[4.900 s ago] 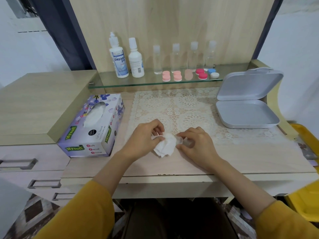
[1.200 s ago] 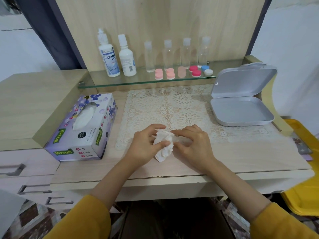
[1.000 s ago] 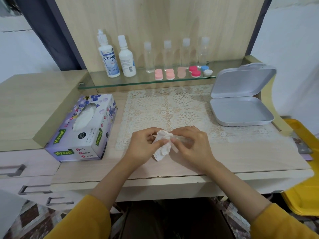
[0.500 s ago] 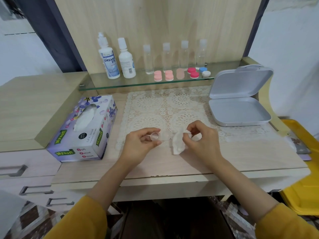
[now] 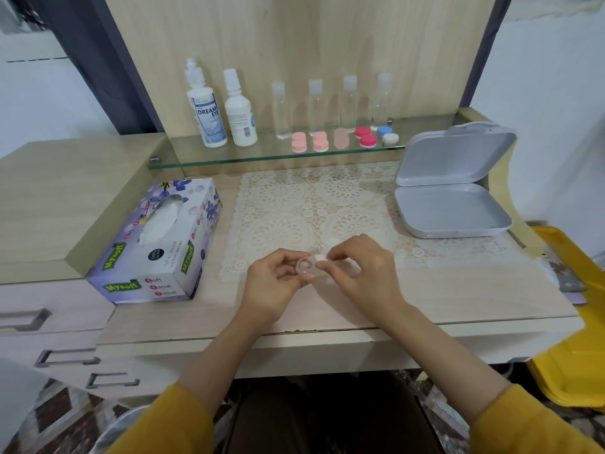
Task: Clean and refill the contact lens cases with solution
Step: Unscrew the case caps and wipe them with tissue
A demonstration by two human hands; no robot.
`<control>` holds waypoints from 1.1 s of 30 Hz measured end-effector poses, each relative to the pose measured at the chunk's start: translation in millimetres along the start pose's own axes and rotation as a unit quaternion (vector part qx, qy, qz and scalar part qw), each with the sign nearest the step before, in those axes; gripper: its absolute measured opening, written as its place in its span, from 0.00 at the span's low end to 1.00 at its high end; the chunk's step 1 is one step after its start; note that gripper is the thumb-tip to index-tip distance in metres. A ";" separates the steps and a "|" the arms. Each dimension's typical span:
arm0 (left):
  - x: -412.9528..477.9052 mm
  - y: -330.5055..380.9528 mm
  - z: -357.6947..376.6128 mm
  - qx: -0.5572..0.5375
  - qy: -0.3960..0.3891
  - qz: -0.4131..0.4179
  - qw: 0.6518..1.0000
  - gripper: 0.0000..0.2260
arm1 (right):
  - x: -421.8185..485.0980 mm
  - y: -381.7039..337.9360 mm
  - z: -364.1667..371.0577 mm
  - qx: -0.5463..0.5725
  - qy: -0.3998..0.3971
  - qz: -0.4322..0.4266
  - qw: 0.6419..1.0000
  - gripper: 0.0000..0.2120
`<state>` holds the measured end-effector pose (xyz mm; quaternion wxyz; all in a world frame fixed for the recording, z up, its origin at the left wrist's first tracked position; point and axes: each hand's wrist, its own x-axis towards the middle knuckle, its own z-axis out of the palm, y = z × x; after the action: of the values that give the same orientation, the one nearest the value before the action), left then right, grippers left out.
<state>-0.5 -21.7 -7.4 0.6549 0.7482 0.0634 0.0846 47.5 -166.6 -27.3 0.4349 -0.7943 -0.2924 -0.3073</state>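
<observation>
The left hand (image 5: 278, 281) pinches a small clear lens case (image 5: 305, 268) between thumb and curled fingers, its open cup tipped up so the inside can be reached. The right hand (image 5: 363, 273) pinches a bit of tissue (image 5: 320, 257) at the cup's rim, apparently to wipe it dry. Both work low over the tabletop (image 5: 458, 290), at the near edge of the lace mat (image 5: 311, 204). The tissue box (image 5: 157, 244) sits near on the left, handy for a fresh sheet. The solution bottles (image 5: 207, 109) and spare cases (image 5: 320, 142) wait on the glass shelf (image 5: 262, 158) behind, likely for refilling.
</observation>
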 end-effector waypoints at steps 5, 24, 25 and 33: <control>0.4 -1.8 -2.0 -0.017 0.007 -0.004 1.000 0.13 | -9.6 7.4 -7.6 0.014 -0.062 -0.015 0.998 0.10; 2.7 -6.7 -1.3 0.010 -0.030 -0.001 0.999 0.14 | -14.4 15.0 0.7 0.019 -0.082 0.006 0.996 0.03; 2.4 -6.5 -1.1 0.011 -0.031 0.001 0.999 0.14 | -14.2 15.2 0.5 0.020 -0.084 0.010 0.996 0.02; 4.1 -8.0 -1.7 0.005 -0.030 0.004 1.000 0.14 | -14.4 12.3 -1.1 -0.006 -0.070 -0.023 0.997 0.04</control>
<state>3.3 -18.1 -15.0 0.6522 0.7542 0.0414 0.0645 47.0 -176.0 -43.7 0.4013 -0.8098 -0.3382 -0.2623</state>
